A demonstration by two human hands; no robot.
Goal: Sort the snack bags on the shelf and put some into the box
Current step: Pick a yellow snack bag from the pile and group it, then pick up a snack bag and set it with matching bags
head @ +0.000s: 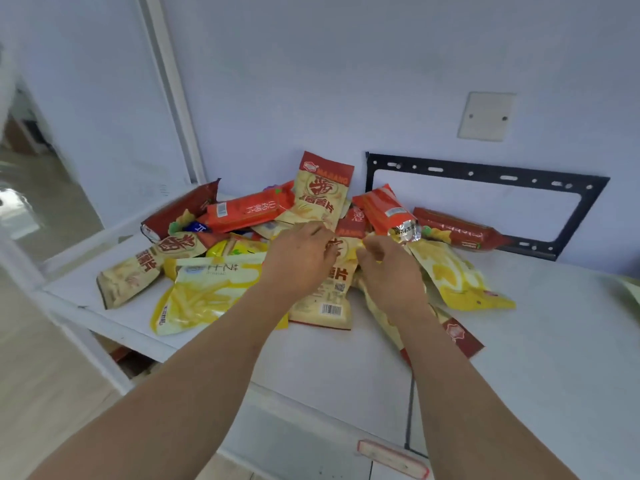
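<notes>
Shelf [519, 323]: bare surface lower right of frame, front edge lower left. Snack bags [207, 289] heaped centre. Left hand [298, 261] fingers curled onto cream bag [323, 195]; right hand [391, 268] curled, grip unclear

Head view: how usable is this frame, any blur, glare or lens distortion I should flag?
Head view: lit evenly, with only faint shadows under the snack bags; wide-angle bending bows the white shelf and the doorframe; the left edge is smeared and washed out; a small glare spot sits on the silver end of a red bag; both hands, left hand and right hand, are slightly soft.
</notes>
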